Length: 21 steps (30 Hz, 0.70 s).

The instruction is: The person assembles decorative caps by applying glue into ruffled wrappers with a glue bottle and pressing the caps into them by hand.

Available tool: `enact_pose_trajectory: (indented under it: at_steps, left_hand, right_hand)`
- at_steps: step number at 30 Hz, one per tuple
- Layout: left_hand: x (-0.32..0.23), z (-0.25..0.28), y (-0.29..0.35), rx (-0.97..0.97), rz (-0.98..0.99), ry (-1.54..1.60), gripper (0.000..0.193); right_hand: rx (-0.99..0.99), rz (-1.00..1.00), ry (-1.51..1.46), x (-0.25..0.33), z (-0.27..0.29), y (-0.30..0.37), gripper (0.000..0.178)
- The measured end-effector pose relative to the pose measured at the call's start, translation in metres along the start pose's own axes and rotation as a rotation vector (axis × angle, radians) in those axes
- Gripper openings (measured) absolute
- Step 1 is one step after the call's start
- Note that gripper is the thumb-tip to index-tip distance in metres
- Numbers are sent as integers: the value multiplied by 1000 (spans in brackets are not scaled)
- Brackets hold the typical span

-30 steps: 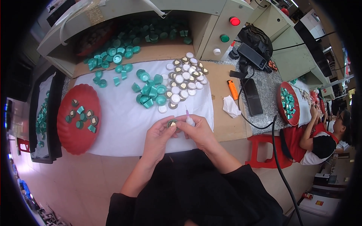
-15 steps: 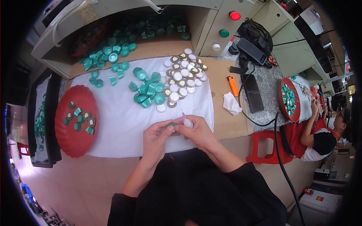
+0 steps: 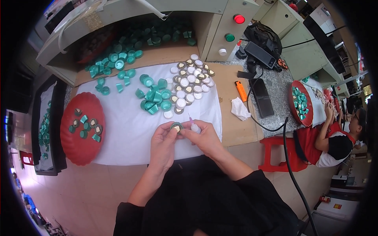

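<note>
Close to the front edge of the white sheet, my left hand (image 3: 163,142) pinches a small green fluted cup (image 3: 175,124) with a dark-rimmed disc bearing a gold patch at its face. My right hand (image 3: 207,138) has its fingers closed round a small clear squeeze bottle (image 3: 195,128) with a thin needle tip pointing up. The right thumb and fingertips also meet the cup. Just beyond the hands lies a heap of green fluted cups (image 3: 151,103). Beside it, on the right, are many round discs (image 3: 191,78), some white side up, others showing gold patches.
A red scalloped tray (image 3: 82,147) at left holds several cups and discs. More green cups (image 3: 114,58) fill the shelf opening. To the right lie an orange lighter (image 3: 241,91), crumpled tissue (image 3: 239,109), a phone (image 3: 262,98) and a black cable (image 3: 289,157). A co-worker (image 3: 328,137) sits beyond.
The cup in my left hand has come up and turned, so its gold-patched face shows more clearly. My right hand keeps the bottle almost in place. The whole view has shifted slightly.
</note>
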<state>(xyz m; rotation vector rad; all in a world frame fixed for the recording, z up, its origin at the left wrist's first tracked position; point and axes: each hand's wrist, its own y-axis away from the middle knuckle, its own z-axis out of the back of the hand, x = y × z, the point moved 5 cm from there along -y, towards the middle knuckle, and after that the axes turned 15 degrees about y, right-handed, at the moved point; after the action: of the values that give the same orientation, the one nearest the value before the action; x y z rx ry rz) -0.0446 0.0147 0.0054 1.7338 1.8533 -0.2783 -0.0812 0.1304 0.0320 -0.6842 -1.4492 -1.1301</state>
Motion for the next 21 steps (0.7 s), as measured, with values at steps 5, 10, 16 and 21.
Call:
enact_pose_trajectory:
  at_steps: [5, 10, 16, 21]
  left_hand:
    - [-1, -10, 2, 84, 78, -130, 20]
    - [4, -2, -2, 62, 59, -126, 19]
    - [3, 2, -1, 85, 16, -144, 17]
    - [-1, -1, 1, 28, 33, -86, 23]
  right_hand:
    - [8, -80, -31, -11, 5, -3, 19]
    - [43, -66, -41, -9, 2, -2, 19]
    - [46, -73, -18, -7, 1, -1, 19]
    - [84, -106, 18, -8, 1, -2, 23]
